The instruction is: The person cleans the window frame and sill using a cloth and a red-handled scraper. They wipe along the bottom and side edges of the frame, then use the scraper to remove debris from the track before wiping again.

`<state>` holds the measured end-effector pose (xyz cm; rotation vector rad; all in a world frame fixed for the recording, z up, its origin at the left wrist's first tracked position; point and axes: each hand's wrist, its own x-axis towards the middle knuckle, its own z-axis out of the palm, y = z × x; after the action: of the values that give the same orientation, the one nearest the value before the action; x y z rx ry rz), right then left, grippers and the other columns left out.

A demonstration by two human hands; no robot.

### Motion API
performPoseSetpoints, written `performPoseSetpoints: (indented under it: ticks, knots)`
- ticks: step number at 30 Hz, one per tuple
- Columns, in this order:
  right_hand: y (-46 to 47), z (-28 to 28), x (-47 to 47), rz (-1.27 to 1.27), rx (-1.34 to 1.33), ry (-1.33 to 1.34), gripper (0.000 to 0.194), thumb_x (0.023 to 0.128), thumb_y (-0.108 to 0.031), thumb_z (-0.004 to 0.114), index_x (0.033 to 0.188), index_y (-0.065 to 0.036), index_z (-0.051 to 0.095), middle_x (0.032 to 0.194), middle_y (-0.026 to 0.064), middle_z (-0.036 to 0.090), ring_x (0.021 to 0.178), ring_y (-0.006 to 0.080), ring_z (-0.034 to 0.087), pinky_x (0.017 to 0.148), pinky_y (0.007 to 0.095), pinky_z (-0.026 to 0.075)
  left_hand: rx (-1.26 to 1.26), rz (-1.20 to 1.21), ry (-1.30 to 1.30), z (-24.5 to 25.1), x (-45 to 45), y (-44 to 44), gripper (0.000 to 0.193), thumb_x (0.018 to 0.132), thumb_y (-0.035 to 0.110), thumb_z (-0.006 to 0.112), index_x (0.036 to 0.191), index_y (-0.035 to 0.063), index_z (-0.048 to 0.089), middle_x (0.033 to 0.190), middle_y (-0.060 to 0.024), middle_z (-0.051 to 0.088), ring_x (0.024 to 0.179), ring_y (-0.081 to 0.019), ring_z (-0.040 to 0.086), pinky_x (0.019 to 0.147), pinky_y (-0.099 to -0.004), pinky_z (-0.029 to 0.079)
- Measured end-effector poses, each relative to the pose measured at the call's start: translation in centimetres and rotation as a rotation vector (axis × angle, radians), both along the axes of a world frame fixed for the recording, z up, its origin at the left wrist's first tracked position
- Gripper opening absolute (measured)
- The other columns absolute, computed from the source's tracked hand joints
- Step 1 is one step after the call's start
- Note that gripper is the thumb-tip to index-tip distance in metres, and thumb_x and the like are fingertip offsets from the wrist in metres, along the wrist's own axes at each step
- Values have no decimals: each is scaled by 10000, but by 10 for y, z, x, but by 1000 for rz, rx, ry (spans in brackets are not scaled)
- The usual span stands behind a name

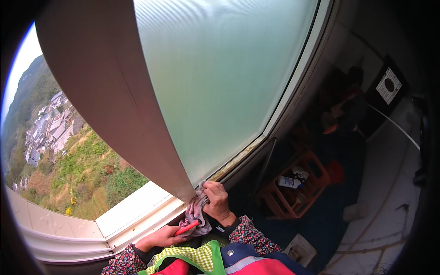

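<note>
My right hand grips a crumpled greyish-pink cloth and presses it against the lower corner of the frosted window pane, at the lower frame rail. A broad brownish-pink frame panel ends just left of the cloth. My left hand is lower, beside the sill track, with its fingers closed around a red-handled tool whose far end is hidden by the cloth's folds. The lower part of the cloth hangs beside the left fingers.
At left, a white window track borders an opening onto hillside and buildings. An orange plastic crate with a white bottle stands on the dark floor at right. A thin rod leans near the window wall. A pale cable crosses the far right.
</note>
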<state>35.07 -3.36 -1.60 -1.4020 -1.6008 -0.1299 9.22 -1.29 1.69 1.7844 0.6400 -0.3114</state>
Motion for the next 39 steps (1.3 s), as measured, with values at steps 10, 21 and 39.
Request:
performPoseSetpoints:
  ticks: [10, 21, 39]
  knots:
    - [14, -3, 68, 67, 45, -212, 227, 626, 8, 641, 852, -4, 629, 1014, 108, 663, 975, 312, 641, 887, 408, 519, 127, 6, -54, -6, 8, -7, 287, 940, 261, 670, 1058, 4, 624, 743, -136, 614, 668, -201, 564, 655, -371, 474]
    - [22, -12, 56, -234, 7, -29, 150, 700, -40, 711, 825, -11, 632, 994, 116, 670, 941, 329, 606, 823, 419, 520, 86, 88, -226, 4, 29, -5, 317, 937, 278, 671, 1076, 0, 607, 779, -179, 631, 713, -260, 614, 701, -400, 492]
    - [37, -1, 86, -320, 23, -45, 164, 706, -82, 744, 767, -4, 614, 857, 125, 654, 853, 344, 592, 751, 431, 503, 143, 323, -301, 0, 37, -11, 334, 920, 264, 694, 1066, -18, 593, 736, -133, 594, 688, -216, 553, 683, -380, 477]
